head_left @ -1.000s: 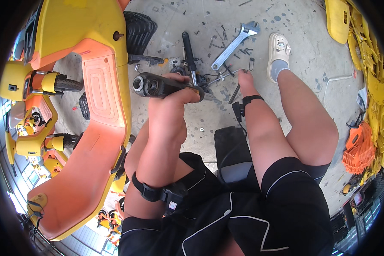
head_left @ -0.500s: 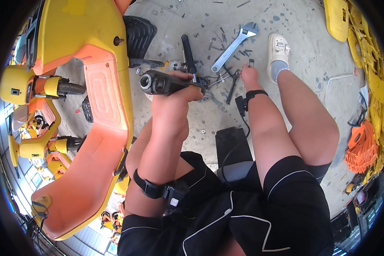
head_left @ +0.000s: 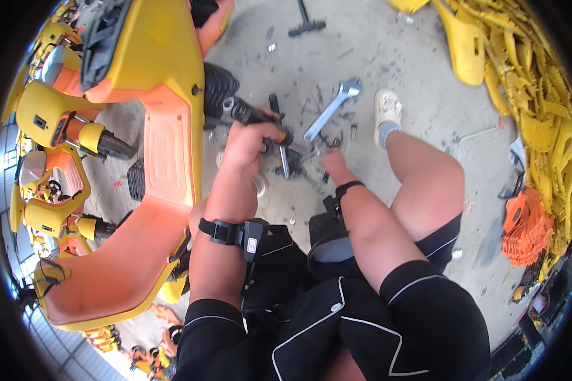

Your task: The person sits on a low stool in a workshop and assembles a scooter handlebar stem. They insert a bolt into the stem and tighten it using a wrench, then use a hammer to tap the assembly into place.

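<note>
My left hand (head_left: pixel 253 137) is closed around a thick black cylindrical piece (head_left: pixel 243 110) with a metal ring at its end. It is held over the floor, beside a dark tyre. My right hand (head_left: pixel 338 166) is lower and to the right, fingers curled together close to a cluster of metal parts (head_left: pixel 292 166); what they hold, if anything, is hidden. Between and beyond the hands lies a large silver adjustable wrench (head_left: pixel 332 110). A black-handled tool (head_left: pixel 274 103) lies just beyond my left hand.
A yellow and orange scooter body (head_left: pixel 166 143) stands close on my left, with more yellow scooters behind it. A hammer (head_left: pixel 307 26) lies far ahead. Yellow panels (head_left: pixel 521 95) and orange pieces (head_left: pixel 526 228) are heaped on the right. Small bolts are scattered near the wrench.
The whole view has shifted, bringing the hammer into sight. My right hand has come in toward the metal parts and my left hand. The black piece stays in my left hand.
</note>
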